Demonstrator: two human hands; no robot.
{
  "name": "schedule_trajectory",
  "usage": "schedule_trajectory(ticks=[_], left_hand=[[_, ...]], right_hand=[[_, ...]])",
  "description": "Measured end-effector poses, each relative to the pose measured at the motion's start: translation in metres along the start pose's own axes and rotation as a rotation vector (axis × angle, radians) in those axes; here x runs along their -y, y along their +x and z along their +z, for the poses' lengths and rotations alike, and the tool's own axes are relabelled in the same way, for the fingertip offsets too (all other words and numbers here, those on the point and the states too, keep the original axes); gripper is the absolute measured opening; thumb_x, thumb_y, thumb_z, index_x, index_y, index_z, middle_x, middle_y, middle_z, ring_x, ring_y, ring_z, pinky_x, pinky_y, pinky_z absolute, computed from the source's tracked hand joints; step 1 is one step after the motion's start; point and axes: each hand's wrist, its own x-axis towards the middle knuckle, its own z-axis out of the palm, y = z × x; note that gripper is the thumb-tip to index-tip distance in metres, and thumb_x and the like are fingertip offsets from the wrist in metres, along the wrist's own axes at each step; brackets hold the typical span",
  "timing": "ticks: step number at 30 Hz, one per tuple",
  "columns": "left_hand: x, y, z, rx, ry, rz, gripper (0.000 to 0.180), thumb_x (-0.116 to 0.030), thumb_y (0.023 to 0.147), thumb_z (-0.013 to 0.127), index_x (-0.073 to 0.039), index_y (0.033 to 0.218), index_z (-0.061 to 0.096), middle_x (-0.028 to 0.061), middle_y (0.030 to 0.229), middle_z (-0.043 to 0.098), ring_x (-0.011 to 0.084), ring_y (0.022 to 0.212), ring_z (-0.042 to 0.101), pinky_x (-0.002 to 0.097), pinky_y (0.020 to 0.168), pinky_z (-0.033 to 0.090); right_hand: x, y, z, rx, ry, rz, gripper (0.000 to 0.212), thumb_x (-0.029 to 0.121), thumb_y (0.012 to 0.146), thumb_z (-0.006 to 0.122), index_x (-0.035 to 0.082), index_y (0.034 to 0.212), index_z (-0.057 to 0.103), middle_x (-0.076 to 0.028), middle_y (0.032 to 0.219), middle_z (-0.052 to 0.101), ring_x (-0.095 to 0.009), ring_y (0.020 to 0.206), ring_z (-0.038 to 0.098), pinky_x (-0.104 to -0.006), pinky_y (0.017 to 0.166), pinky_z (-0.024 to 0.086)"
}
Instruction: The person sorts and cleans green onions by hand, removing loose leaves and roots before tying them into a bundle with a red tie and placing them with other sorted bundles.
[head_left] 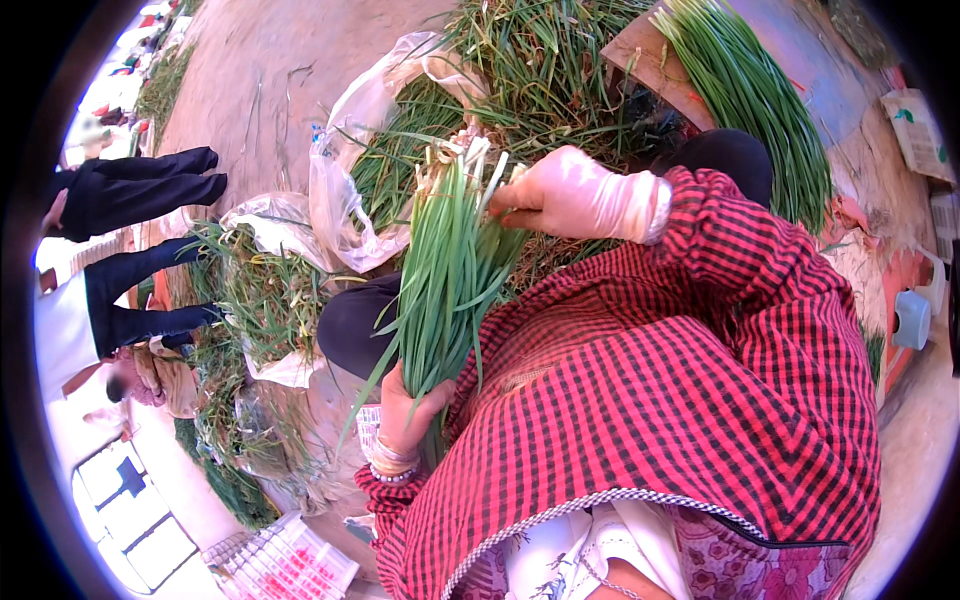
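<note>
Left hand (408,415): fingers curled round the leafy lower part of the bunch (445,270), closed on it; the far fingers are hidden behind the leaves. Right hand (575,195): thumb and fingers drawn nearly together at the bunch's right edge, just below the pale stem ends; whether they pinch a stem cannot be told, as the tips merge with the greens. The bunch stands tilted between the hands, pale ends uppermost, in front of the checked shirt (640,400); its lowest leaves are lost behind the left hand and shirt. A bracelet (390,474) circles the left wrist.

Beyond the bunch lies a clear bag (335,170) of greens, partly covered by it; next to the bag, a loose pile (540,60), cut off at the top edge. At upper right, long leaves (755,110) lie across a board (633,48); both are cropped above. At far left, dark-trousered legs (140,190) show; their owner's upper body is out of view.
</note>
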Motion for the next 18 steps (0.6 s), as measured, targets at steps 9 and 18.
schedule_trajectory(ticks=[9, 18], left_hand=[[-0.002, -0.003, -0.008, 0.059, 0.082, -0.003, 0.036, 0.003, 0.076, 0.068, 0.002, 0.112, 0.062, 0.0015, 0.096, 0.068, 0.0088, 0.08, 0.061, 0.0247, 0.073, 0.05], [0.004, 0.001, -0.012, 0.025, 0.279, 0.122, 0.034, -0.001, 0.077, 0.067, 0.001, 0.111, 0.066, 0.0034, 0.091, 0.07, 0.0094, 0.078, 0.06, 0.0281, 0.072, 0.05]], right_hand=[[-0.002, -0.003, 0.012, 0.052, 0.051, -0.129, 0.023, 0.028, 0.087, 0.067, 0.012, 0.104, 0.066, -0.011, 0.078, 0.067, -0.033, 0.071, 0.067, -0.0419, 0.066, 0.053], [0.004, -0.02, 0.013, 0.175, -0.202, -0.174, 0.02, 0.023, 0.077, 0.068, 0.007, 0.085, 0.059, -0.013, 0.062, 0.06, -0.033, 0.06, 0.065, -0.043, 0.057, 0.053]])
